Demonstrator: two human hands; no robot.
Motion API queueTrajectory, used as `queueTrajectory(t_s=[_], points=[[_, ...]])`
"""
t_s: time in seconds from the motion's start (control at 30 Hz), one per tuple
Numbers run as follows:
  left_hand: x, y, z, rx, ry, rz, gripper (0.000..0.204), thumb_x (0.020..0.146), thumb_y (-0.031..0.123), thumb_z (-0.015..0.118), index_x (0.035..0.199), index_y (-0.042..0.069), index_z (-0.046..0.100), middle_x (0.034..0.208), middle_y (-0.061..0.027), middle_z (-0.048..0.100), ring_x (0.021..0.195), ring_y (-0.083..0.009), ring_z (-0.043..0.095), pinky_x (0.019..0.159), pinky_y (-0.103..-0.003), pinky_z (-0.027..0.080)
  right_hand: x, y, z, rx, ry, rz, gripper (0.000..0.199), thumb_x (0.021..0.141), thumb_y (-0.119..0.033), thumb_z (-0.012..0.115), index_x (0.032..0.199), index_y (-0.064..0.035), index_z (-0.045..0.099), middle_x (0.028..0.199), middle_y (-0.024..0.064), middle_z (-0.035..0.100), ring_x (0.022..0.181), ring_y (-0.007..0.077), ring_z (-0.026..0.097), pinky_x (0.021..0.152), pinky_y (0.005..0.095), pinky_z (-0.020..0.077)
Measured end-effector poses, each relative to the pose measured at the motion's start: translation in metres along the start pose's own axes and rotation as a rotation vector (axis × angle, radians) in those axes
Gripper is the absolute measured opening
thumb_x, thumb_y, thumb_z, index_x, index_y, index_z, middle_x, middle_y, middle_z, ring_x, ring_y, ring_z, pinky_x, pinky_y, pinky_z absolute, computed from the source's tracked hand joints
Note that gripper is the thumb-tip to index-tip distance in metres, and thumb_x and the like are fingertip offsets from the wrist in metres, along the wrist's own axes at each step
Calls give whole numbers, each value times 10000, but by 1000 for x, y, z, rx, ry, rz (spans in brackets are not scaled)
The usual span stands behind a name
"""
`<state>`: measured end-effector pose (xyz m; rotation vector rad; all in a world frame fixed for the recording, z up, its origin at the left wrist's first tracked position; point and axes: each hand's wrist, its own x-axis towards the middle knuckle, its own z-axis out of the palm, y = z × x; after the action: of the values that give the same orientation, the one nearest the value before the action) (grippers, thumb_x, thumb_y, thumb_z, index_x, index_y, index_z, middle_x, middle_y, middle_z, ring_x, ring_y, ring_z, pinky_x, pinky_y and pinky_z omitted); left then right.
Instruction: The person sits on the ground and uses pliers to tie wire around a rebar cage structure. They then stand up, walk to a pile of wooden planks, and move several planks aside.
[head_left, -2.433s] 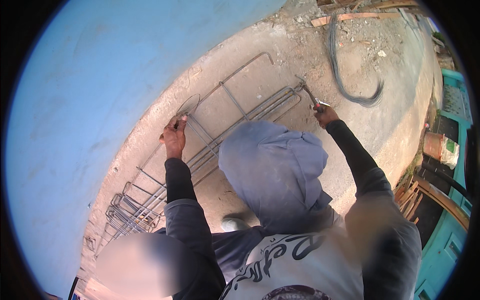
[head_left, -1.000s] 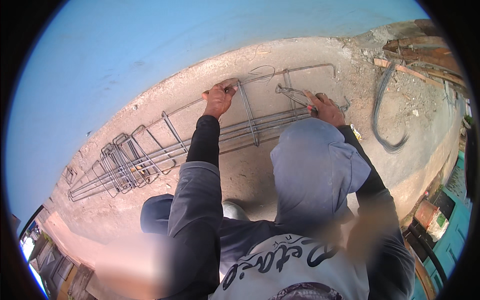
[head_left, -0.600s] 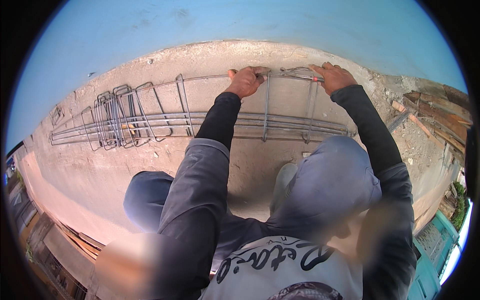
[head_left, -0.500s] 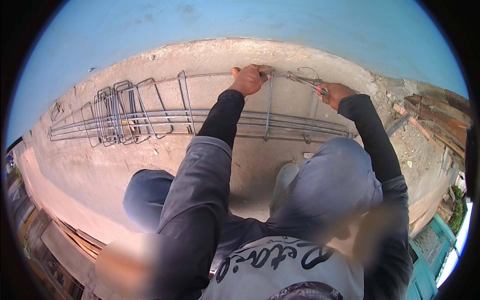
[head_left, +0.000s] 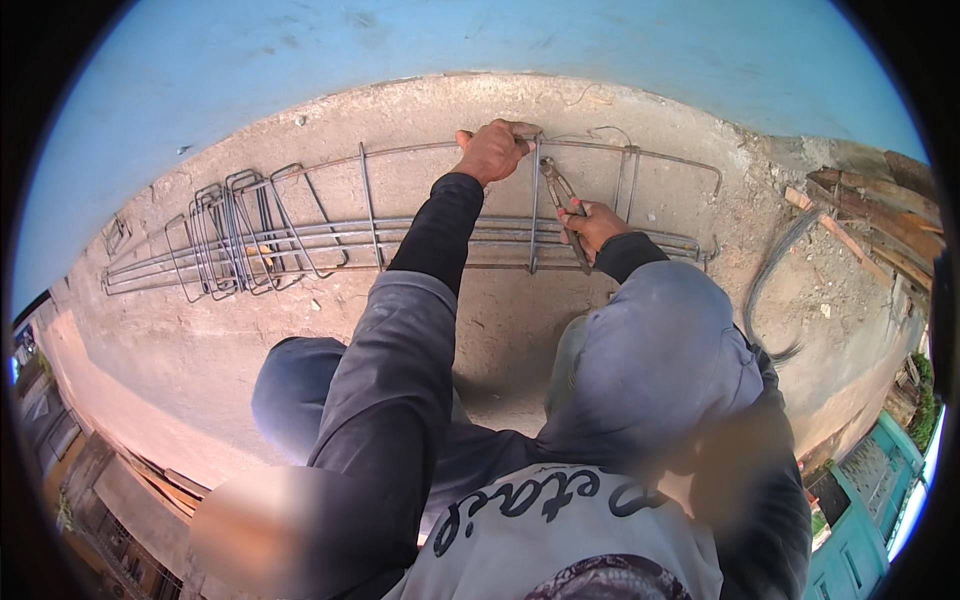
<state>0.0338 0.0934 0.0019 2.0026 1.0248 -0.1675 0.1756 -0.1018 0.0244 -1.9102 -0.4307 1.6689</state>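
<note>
Clasping pincers (head_left: 562, 190): right hand (head_left: 598, 225), grip wrapped around them | left hand (head_left: 490, 152): curled at rebar frame (head_left: 535, 205) (hold unclear)

We see a blue wall (head_left: 480, 40), daylit concrete floor (head_left: 180, 350) below it, wood planks (head_left: 872, 222) near its right end, turquoise panels (head_left: 862, 535) well apart from it.

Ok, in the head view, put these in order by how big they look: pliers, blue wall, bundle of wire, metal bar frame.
1. Blue wall
2. Metal bar frame
3. Bundle of wire
4. Pliers, partly covered by the right hand
</note>
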Motion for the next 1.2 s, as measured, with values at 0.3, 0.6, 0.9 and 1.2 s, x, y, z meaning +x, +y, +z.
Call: queueTrajectory(t_s=[0.3, 0.6, 0.9, 1.2], points=[[-7, 14, -7, -69, -29, 35, 368, 929, 356, 607, 1272, 231, 655, 1058, -117, 724, 1104, -286, 618, 1020, -649, 126, -8, -8, -12, 2, -36, 21, 341, 931, -182, 595, 1220, -11, 535, 870, 103, 685, 464, 135, 501, 432, 314, 396], [3, 4, 0, -63, -23, 21, 363, 948, 383, 575, 1275, 246, 650, 1091, -98, 715, 1180, -305, 586, 1041, -654, 120, -60, -55, -99, -1330, 199, -448, 620, 852, -153, 606, 1442, -248, 442, 1134, 136, 605, 960, 255, 629, 759, 408, 539], [2, -4, -1, -89, -17, 12, 368, 935, 382, 592, 1262, 229, 660, 1088, -111, 711, 1128, -298, 600, 1004, -576, 173, -2, -137, -86, -1916, 387, -728, 664, 855, -22, 546, 1450, -290, 419, 1371, 172, 485, 1135, 391, 545, 907, 444, 504], [4, -5, 1, -74, -13, 6, 411, 925, 386, 599, 1255, 148, 657, 1101, -134, 702, 1113, -298, 607, 977, -571, 185, 19, -156, -87, -2087, 362, -921, 863, 828, 86, 517, 1530, -354, 274, 1420, 134, 432, 1124, 337, 521, 917, 426, 488]])
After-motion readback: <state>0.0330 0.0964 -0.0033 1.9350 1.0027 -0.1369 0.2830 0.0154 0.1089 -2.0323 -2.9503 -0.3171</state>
